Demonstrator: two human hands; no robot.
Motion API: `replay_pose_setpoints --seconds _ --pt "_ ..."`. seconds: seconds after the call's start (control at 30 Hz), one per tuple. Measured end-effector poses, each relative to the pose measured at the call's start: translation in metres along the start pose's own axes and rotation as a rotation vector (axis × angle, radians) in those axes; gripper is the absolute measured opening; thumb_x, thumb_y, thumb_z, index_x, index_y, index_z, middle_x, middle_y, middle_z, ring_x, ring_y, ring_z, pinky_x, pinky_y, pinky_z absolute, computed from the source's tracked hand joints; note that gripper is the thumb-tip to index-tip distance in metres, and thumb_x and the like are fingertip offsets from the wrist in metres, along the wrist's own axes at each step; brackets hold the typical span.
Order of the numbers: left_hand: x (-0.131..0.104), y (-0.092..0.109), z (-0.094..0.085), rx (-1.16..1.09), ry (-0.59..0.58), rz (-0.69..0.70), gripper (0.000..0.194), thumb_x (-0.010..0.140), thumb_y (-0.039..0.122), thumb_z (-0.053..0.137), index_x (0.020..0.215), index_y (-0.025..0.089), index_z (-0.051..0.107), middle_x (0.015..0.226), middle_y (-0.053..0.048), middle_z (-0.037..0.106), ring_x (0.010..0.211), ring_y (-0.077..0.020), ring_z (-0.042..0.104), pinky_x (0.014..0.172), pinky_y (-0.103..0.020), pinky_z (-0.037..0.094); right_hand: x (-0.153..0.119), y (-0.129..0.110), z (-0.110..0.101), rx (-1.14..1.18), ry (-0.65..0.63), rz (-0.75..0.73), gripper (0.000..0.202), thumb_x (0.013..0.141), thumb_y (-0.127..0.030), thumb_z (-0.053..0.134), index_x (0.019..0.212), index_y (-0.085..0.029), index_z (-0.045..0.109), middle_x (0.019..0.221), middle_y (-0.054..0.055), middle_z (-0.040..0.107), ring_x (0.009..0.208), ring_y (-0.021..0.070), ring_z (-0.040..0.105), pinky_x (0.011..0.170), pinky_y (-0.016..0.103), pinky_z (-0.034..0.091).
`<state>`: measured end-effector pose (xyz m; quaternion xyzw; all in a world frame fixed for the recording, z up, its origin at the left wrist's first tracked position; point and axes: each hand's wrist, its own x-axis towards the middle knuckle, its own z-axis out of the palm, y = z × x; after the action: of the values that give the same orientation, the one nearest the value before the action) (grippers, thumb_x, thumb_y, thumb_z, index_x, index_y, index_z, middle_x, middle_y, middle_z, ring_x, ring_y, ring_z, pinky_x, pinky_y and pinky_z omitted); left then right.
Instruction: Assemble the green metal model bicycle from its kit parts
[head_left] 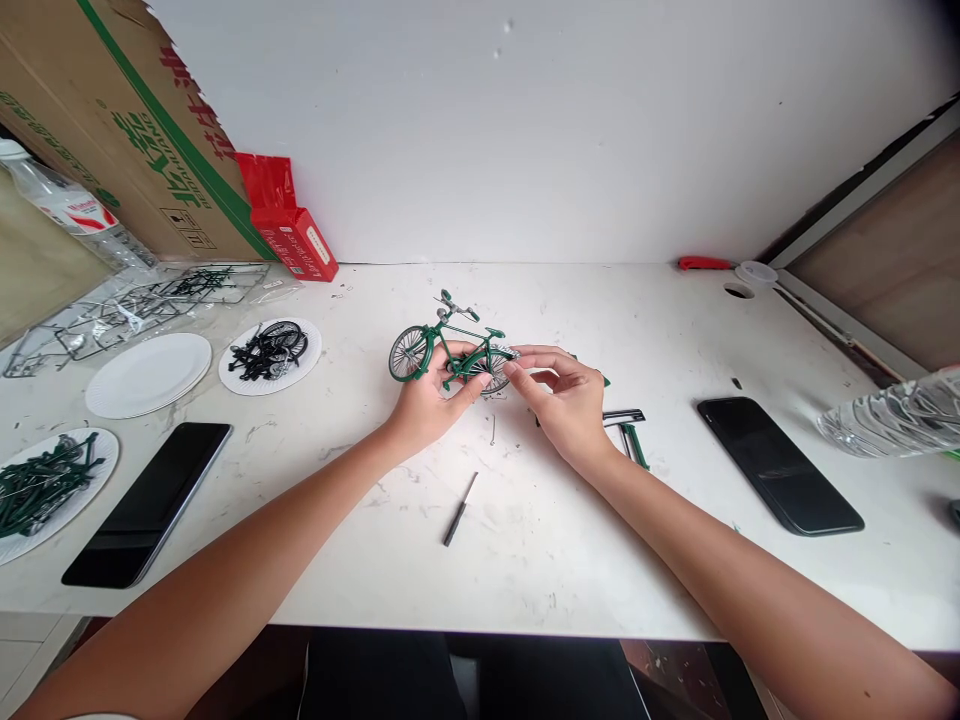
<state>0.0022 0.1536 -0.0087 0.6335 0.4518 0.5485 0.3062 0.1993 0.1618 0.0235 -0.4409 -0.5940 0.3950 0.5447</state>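
A small green model bicycle [466, 345] is held upright above the table, its front wheel to the left and its saddle to the right. My left hand [431, 395] grips it from below, around the frame and the lower middle. At the rear wheel, my right hand [559, 395] pinches with thumb and fingertips near the back rack; any tiny part between them is too small to make out. Below the hands lies a small screwdriver [459, 510] with a black handle. Green and black frame pieces [634, 440] lie partly hidden behind my right wrist.
At left are a plate of black parts [234, 385], a bare white plate [150, 375], a plate of green parts [112, 470] and a phone [146, 505]. A red box [296, 245] stands behind. On the right are another phone [780, 465], a plastic bottle [892, 415] and a red cutter [703, 263].
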Motion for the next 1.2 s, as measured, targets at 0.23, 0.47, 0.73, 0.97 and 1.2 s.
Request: replay_pose_setpoints --seconds 0.23,0.47,0.73,0.97,1.2 --pt "-0.002 0.002 0.001 0.013 0.002 -0.012 0.039 0.096 0.044 0.078 0.127 0.025 0.064 0.125 -0.009 0.075 0.108 -0.0202 0.075 0.099 -0.037 0.062 -0.001 -0.001 0.000 -0.034 0.001 0.003 0.022 0.088 -0.046 0.083 0.088 -0.025 0.080 0.118 0.011 0.079 0.110 0.0285 0.074 0.081 0.043 0.062" --pt "-0.002 0.009 0.003 -0.086 -0.019 -0.040 0.036 0.095 0.035 0.078 0.124 0.022 0.063 0.124 -0.009 0.075 0.102 -0.0170 0.075 0.096 -0.034 0.063 0.002 0.000 -0.001 0.062 0.006 0.012 0.036 0.081 -0.042 0.089 0.100 -0.025 0.063 0.114 0.009 0.076 0.111 0.0259 0.073 0.077 0.036 0.061" --pt "0.002 0.013 -0.002 -0.152 -0.069 -0.129 0.041 0.089 0.031 0.082 0.123 0.018 0.063 0.122 -0.013 0.077 0.099 -0.0184 0.075 0.086 -0.031 0.064 0.003 0.003 -0.001 0.024 -0.042 0.012 0.034 0.083 -0.045 0.085 0.101 -0.025 0.065 0.111 0.009 0.072 0.108 0.0241 0.068 0.076 0.035 0.058" --pt "0.005 0.020 -0.002 -0.219 -0.074 -0.217 0.044 0.081 0.029 0.087 0.118 0.016 0.066 0.109 -0.010 0.078 0.095 -0.0186 0.075 0.084 -0.031 0.064 0.004 0.005 -0.003 -0.041 -0.041 -0.058 0.032 0.086 -0.045 0.086 0.102 -0.024 0.067 0.109 0.007 0.072 0.101 0.0217 0.068 0.072 0.034 0.057" --pt "0.011 0.023 -0.007 -0.261 0.007 -0.332 0.049 0.077 0.030 0.090 0.119 0.017 0.068 0.106 -0.009 0.079 0.092 -0.0186 0.076 0.089 -0.034 0.064 0.007 0.006 -0.011 -0.199 -0.074 -0.205 0.040 0.094 -0.046 0.081 0.124 -0.028 0.061 0.125 0.007 0.071 0.112 0.0235 0.067 0.083 0.038 0.056"
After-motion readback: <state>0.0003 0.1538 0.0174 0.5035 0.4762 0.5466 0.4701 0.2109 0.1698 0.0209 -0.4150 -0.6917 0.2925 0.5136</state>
